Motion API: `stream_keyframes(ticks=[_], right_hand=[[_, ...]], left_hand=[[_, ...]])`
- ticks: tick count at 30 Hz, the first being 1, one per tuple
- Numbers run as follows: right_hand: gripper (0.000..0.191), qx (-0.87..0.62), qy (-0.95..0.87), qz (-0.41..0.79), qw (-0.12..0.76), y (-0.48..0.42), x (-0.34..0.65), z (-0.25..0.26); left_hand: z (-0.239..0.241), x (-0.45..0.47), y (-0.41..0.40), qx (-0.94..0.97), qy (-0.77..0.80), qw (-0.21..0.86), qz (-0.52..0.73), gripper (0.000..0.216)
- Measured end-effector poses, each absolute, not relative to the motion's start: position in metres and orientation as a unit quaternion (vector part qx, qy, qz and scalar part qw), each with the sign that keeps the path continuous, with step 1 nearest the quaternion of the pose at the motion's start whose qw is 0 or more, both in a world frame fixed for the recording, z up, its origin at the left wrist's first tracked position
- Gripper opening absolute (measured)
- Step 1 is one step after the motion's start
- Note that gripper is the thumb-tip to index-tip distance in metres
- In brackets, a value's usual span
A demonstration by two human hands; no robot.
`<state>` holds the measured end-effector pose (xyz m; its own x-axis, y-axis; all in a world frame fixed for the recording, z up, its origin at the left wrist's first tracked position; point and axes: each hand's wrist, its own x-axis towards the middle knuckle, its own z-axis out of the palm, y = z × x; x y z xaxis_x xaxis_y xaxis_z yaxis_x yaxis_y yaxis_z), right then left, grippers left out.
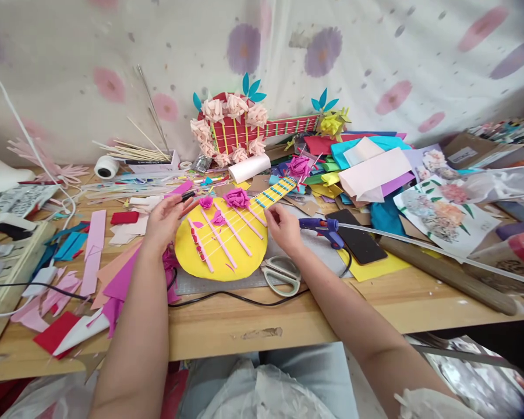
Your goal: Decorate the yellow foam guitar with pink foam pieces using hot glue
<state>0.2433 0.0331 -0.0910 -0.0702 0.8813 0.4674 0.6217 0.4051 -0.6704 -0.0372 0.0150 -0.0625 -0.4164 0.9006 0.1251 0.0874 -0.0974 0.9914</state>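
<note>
A yellow paper guitar (220, 247) with pink strips and magenta paper flowers (237, 198) lies on the wooden table (253, 323). My left hand (165, 220) rests at the guitar's left edge, fingers curled around what looks like a dark-tipped pen (187, 195). At the guitar's right edge, near the base of its neck (276, 193), my right hand (283, 228) is pinched on a thin pink strip. White-handled scissors (281, 274) lie just below that hand. A blue glue gun (321, 226) lies to its right.
A finished red paper guitar (236, 131) with pale flowers leans on the floral curtain behind. Coloured paper sheets (367, 166) pile up at the right, scraps (70, 279) at the left. A phone (357, 235), a wooden rolling pin (448, 274), flower prints (441, 212) and a black cable (227, 297) are nearby.
</note>
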Motion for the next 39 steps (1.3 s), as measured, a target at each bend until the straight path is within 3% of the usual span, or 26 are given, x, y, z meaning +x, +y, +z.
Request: stream_keyframes(ticks=[4,10,13,17,20,26,34,39], right_hand=[[0.029,-0.491,-0.732,0.166,0.442,0.032,0.246,-0.081],[0.046,-0.482,-0.753,0.245,0.374,0.022,0.275,-0.080],[0.049,-0.474,-0.765,0.328,0.288,0.015,0.299,-0.074],[0.047,-0.474,-0.743,0.463,0.095,0.004,0.339,-0.061],[0.048,-0.516,-0.695,0.501,0.012,-0.002,0.372,-0.058],[0.055,-0.661,-0.631,0.402,0.048,-0.002,0.409,-0.064],[0.052,-0.749,-0.626,0.213,0.034,0.006,0.397,-0.061],[0.039,-0.672,-0.704,0.173,0.153,0.015,0.393,-0.077]], left_hand=[[-0.054,-0.032,0.012,0.529,0.622,0.185,0.547,0.018],[-0.029,-0.004,0.008,0.735,0.590,0.153,0.298,0.023],[-0.026,0.004,0.012,0.757,0.590,0.130,0.249,0.025],[-0.029,0.010,0.016,0.771,0.586,0.104,0.227,0.036],[-0.029,0.016,0.015,0.734,0.630,0.091,0.236,0.021],[-0.027,0.031,0.016,0.650,0.736,0.039,0.185,0.011],[-0.026,0.044,0.020,0.634,0.762,0.047,0.124,0.029],[-0.026,0.041,0.018,0.632,0.761,0.059,0.131,0.023]])
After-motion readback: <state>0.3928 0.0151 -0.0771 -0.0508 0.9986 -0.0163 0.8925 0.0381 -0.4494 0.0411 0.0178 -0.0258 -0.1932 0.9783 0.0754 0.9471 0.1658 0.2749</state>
